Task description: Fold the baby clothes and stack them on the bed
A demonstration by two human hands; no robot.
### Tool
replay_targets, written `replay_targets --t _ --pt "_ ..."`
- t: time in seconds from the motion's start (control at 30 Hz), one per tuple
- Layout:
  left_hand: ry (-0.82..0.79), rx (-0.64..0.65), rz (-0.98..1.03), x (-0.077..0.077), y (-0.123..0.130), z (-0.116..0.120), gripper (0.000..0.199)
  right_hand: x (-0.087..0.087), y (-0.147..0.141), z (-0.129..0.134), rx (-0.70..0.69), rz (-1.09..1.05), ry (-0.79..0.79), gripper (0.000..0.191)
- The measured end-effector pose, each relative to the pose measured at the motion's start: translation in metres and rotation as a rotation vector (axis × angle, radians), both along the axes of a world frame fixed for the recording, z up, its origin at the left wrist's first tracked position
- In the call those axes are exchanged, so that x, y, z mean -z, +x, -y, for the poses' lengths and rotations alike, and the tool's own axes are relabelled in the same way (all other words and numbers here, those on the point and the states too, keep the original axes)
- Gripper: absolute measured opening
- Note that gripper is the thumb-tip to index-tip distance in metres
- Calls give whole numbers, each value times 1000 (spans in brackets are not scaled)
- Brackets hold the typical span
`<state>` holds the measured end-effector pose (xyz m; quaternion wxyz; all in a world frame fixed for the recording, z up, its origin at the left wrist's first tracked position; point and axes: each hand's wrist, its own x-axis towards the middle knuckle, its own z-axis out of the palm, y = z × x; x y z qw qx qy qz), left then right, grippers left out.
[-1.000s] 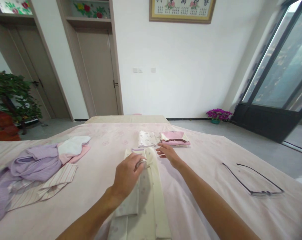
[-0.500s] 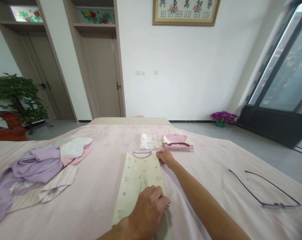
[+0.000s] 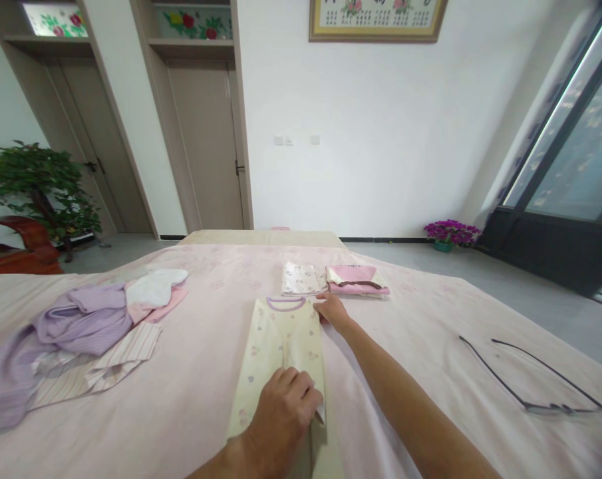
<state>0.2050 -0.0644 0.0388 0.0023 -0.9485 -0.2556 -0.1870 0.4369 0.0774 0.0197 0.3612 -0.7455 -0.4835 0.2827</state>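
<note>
A pale yellow shirt (image 3: pixel 268 352) with a purple-trimmed neckline and small printed motifs lies lengthwise before me, its sides folded into a narrow strip. My left hand (image 3: pixel 288 406) is closed on a lifted edge of the shirt's right side, above its lower half. At the shirt's upper right corner, beside the neckline, the fingers of my right hand (image 3: pixel 330 309) are pinched on the fabric. My left hand and forearm cover part of the lower shirt.
Beyond the shirt sit a folded white printed garment (image 3: pixel 299 279) and a folded pink garment (image 3: pixel 358 281). A loose heap of purple clothes (image 3: pixel 88 319) lies left. Eyeglasses (image 3: pixel 550 407) rest at right on the pink bedsheet (image 3: pixel 191 399).
My left hand has moved a little to the left, bringing the shirt's right edge inward. My right hand stays at the upper corner. The view has shifted slightly.
</note>
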Motion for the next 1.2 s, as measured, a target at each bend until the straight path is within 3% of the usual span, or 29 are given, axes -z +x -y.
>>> replay_targets --t 0.1,0.3,0.37,0.43,0.5,0.6,0.8,0.97,1.2 --pt "-22 91 -3 -12 -4 1 16 3 0 -2 -8 71 1 43" --pt "-302 183 -47 0 -7 4 8 16 3 -6 -28 203 10 42" --pt "-411 116 30 -5 -11 -7 12 21 4 -8 -31 236 11 42" --pt "-441 -53 109 -14 -13 -27 19 24 5 -9 -35 254 9 41" --pt "-387 -235 129 -19 -11 -52 22 25 6 -10 -38 262 10 37" --pt "-310 -386 39 -17 -1 -83 27 24 7 -11 -37 270 18 32" --pt "-314 -478 -89 0 21 -102 39 24 10 -10 -5 263 12 30" --pt "-411 -505 -50 -1 19 -108 34 24 9 -8 23 238 20 33" --pt "-329 -498 -112 -3 18 -108 27 21 1 -10 64 251 42 37"
